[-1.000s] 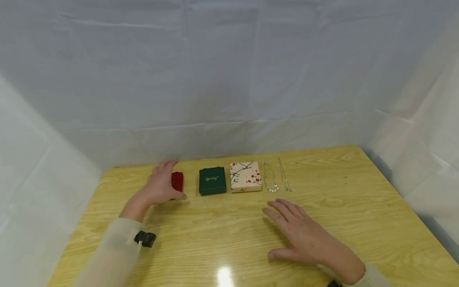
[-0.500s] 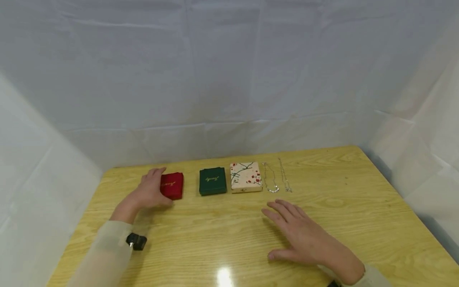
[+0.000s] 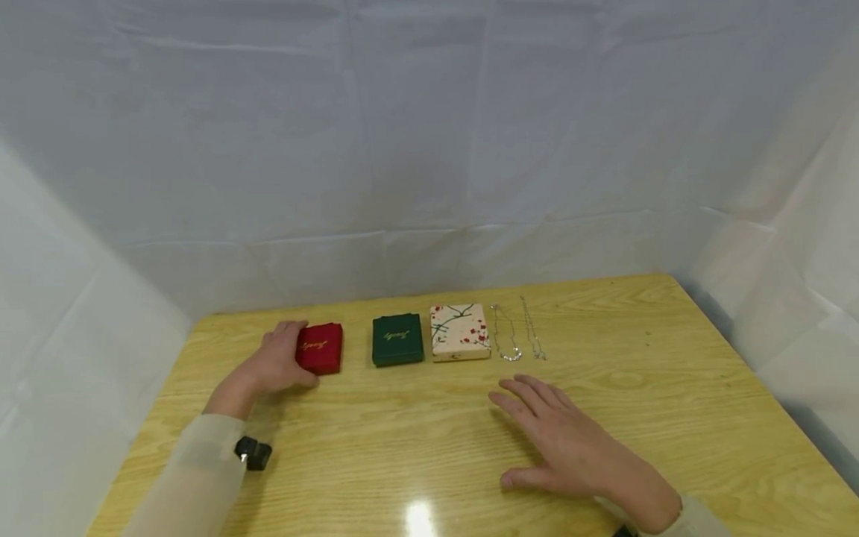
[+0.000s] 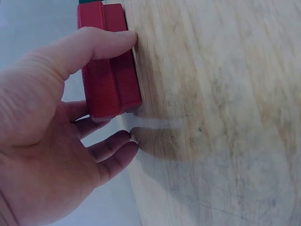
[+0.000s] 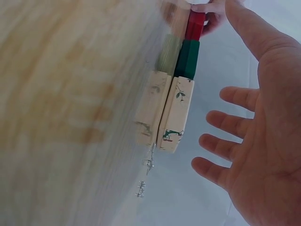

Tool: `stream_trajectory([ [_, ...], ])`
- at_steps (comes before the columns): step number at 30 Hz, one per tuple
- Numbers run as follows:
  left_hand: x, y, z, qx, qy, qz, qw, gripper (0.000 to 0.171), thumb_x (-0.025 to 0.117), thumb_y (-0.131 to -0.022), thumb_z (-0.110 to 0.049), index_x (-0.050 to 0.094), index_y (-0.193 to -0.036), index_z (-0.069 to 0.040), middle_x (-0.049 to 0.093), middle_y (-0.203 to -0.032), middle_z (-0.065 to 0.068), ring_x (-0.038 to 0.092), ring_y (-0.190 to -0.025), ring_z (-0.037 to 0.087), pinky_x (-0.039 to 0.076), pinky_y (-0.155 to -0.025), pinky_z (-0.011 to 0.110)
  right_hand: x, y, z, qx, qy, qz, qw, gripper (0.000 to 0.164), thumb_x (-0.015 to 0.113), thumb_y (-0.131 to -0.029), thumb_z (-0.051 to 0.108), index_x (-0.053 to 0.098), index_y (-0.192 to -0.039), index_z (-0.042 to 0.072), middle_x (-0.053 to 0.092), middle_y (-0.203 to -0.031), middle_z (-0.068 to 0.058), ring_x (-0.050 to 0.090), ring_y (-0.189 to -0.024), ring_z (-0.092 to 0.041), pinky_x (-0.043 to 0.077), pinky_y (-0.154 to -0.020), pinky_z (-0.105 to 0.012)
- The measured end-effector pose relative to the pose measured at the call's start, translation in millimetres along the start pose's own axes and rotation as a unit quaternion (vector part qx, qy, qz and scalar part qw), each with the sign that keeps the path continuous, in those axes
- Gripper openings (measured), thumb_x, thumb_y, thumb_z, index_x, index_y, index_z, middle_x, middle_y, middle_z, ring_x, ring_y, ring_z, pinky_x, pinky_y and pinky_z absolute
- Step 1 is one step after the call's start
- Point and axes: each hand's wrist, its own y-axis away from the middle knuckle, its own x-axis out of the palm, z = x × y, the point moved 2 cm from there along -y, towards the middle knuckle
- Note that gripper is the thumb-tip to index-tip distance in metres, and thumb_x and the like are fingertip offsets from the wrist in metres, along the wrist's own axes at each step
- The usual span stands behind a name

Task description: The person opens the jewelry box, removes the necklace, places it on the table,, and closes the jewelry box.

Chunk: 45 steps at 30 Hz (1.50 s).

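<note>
On the left of the table lies a red jewelry box with gold script on its lid. My left hand holds it by its left end, thumb along the near side and fingers at the far side. In the left wrist view the thumb crosses the red box's side; the fingertips behind it are partly hidden. Over the table, nearer me, my right hand hovers with spread fingers and nothing in it. Two silver chains, one a beaded necklace and one thinner chain, lie beyond that hand.
A green jewelry box and a cream flower-patterned box stand in a row between the red box and the chains. White sheeting hangs behind and beside the wooden table.
My left hand has moved left from over the red jewelry box to its left end, uncovering the lid. The right hand and the boxes stay about where they were.
</note>
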Motion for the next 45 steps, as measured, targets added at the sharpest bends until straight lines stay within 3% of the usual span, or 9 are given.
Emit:
stream_trajectory([
  [21,3.5,0.4,0.5,0.025,0.021,-0.036,0.9988,0.096,0.090,-0.074,-0.010,0.035,-0.147,0.019,0.045,-0.136,0.034,0.049,-0.120,0.046,0.044,-0.104,0.063,-1,0,1,0.001,-0.001,0.005,1.000,0.110,0.070,-0.086,0.078,0.028,-0.169,0.019,0.032,-0.169,-0.013,0.029,-0.155,-0.037,0.034,-0.118,-0.062],
  [35,-5.5,9.9,-15.9,0.045,0.020,-0.063,0.9968,0.093,0.086,-0.076,-0.012,0.035,-0.148,0.017,0.043,-0.136,0.033,0.049,-0.118,0.044,0.047,-0.100,0.061,-5,-2,0,-0.005,0.000,-0.002,1.000,0.110,0.070,-0.086,0.076,0.026,-0.169,0.019,0.032,-0.169,-0.011,0.030,-0.154,-0.036,0.033,-0.119,-0.062],
  [45,-2.4,20.0,-36.8,0.057,0.031,-0.066,0.9957,0.094,0.087,-0.075,-0.011,0.036,-0.150,0.015,0.045,-0.137,0.030,0.051,-0.116,0.040,0.049,-0.098,0.058,-7,-3,-2,0.000,0.008,-0.006,1.000,0.111,0.072,-0.085,0.077,0.028,-0.168,0.018,0.034,-0.167,-0.014,0.029,-0.154,-0.036,0.032,-0.120,-0.061],
])
